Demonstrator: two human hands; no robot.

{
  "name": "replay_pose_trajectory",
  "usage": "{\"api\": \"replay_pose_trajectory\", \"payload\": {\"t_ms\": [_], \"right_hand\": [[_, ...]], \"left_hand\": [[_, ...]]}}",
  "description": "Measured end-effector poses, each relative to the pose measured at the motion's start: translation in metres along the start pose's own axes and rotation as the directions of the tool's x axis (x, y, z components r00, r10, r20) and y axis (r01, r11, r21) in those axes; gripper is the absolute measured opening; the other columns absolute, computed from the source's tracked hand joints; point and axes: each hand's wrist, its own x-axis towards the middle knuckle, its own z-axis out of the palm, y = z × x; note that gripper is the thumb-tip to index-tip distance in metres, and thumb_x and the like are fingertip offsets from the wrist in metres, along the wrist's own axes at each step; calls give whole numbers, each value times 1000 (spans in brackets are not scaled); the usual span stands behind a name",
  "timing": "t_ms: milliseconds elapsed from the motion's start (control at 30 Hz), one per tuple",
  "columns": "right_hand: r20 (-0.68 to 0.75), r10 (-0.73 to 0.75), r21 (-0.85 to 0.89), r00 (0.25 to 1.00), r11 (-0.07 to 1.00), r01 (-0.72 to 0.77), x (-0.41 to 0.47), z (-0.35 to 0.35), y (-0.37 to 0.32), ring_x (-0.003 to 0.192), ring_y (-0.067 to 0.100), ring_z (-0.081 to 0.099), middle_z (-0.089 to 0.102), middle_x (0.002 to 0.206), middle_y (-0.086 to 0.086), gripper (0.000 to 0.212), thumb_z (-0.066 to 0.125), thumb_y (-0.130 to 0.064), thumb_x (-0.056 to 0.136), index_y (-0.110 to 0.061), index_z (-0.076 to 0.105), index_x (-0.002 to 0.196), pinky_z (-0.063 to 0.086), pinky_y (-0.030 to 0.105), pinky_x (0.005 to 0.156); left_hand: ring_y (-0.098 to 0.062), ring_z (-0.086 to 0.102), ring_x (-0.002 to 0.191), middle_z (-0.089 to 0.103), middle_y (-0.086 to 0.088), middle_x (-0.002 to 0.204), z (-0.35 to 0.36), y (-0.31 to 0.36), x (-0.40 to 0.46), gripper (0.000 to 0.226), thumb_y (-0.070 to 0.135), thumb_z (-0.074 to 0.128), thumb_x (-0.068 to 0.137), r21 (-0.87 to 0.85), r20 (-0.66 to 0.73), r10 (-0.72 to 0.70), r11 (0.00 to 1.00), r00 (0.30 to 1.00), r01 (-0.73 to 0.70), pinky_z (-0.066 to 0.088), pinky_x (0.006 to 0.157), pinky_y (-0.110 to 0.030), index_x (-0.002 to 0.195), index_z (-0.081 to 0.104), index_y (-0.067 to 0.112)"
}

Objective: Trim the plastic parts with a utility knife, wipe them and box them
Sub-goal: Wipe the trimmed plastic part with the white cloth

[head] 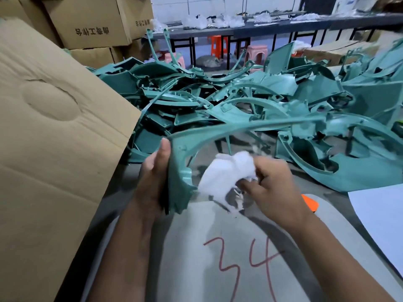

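Observation:
My left hand [152, 177] grips the near end of a long curved teal plastic part [181, 168], which arches up and away to the right above the table. A crumpled white cloth [226, 173] is bunched in my right hand [277, 190], just right of the part's near end and touching or almost touching it. Behind lies a big heap of teal plastic parts [229, 99]. An orange object [310, 203], perhaps the utility knife, peeks out behind my right wrist, mostly hidden.
A large cardboard box flap [54, 138] rises at the left, with stacked cartons [91, 22] behind it. Under my arms lies a grey surface marked "34" in red [239, 264]. A white sheet [379, 221] is at the right edge. Benches and stools stand far back.

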Motion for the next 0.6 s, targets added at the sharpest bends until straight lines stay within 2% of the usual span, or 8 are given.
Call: {"api": "replay_pose_trajectory", "payload": {"t_ms": [100, 167, 233, 300, 367, 433, 500, 600], "right_hand": [[56, 214, 370, 975, 903, -219, -1, 12, -9, 62, 1, 53, 63, 69, -12, 20, 64, -35, 97, -24, 69, 81, 43, 17, 61], [182, 212, 401, 960, 876, -269, -5, 21, -15, 65, 1, 59, 65, 71, -12, 23, 67, -39, 98, -25, 71, 81, 46, 15, 63], [256, 210, 511, 944, 799, -317, -7, 21, -16, 85, 4, 72, 77, 91, -9, 15, 73, -29, 90, -17, 77, 98, 53, 13, 74], [258, 273, 581, 927, 722, -375, -7, 16, -15, 93, 9, 77, 81, 100, -1, 33, 79, -21, 79, -11, 75, 110, 56, 16, 76], [203, 306, 587, 930, 722, -365, -6, 14, -13, 91, 7, 77, 81, 96, -5, 31, 83, -21, 74, -23, 81, 105, 57, 15, 74], [148, 267, 569, 952, 765, -303, -4, 17, -15, 87, 7, 77, 81, 92, -5, 26, 88, -19, 76, -36, 83, 95, 59, 19, 74], [97, 253, 556, 963, 789, -263, -2, 20, -13, 89, 16, 76, 81, 95, 5, 16, 83, -20, 82, -29, 83, 95, 63, 35, 80], [-2, 238, 508, 971, 837, -205, -2, 20, -11, 84, 11, 76, 81, 91, -2, 7, 76, -21, 88, -22, 82, 91, 59, 24, 75]], "left_hand": [[-22, 69, 70, 75, -11, 79, 12, -6, -2, 60, 68, 67, 76, 183, -133, 144, 976, 981, -119, 56, 60, -33, 89, 70, 9], [-21, 68, 73, 75, -7, 82, 22, -10, -3, 60, 67, 67, 73, 341, -147, 231, 925, 962, -170, 56, 66, -36, 87, 68, 8], [-18, 68, 71, 74, 0, 79, 27, -12, -5, 53, 64, 66, 75, 446, -111, 309, 865, 945, -230, 56, 64, -34, 85, 66, 12], [-15, 67, 69, 70, 4, 76, 26, -15, -7, 47, 62, 67, 78, 537, -120, 427, 787, 896, -304, 54, 61, -30, 82, 62, 16], [-11, 59, 63, 62, 9, 69, 28, -17, -8, 43, 61, 63, 85, 618, -141, 536, 704, 832, -349, 47, 56, -25, 76, 52, 21], [-8, 45, 55, 48, 11, 60, 32, -19, -7, 46, 60, 54, 94, 654, -142, 542, 679, 828, -332, 36, 52, -25, 69, 40, 23], [-8, 36, 54, 41, 11, 56, 34, -21, -5, 50, 58, 51, 96, 635, -138, 475, 716, 869, -291, 31, 51, -28, 67, 34, 22], [-10, 41, 56, 45, 11, 56, 33, -24, 0, 54, 63, 50, 92, 632, -137, 401, 739, 906, -232, 36, 53, -34, 66, 38, 18]]}}
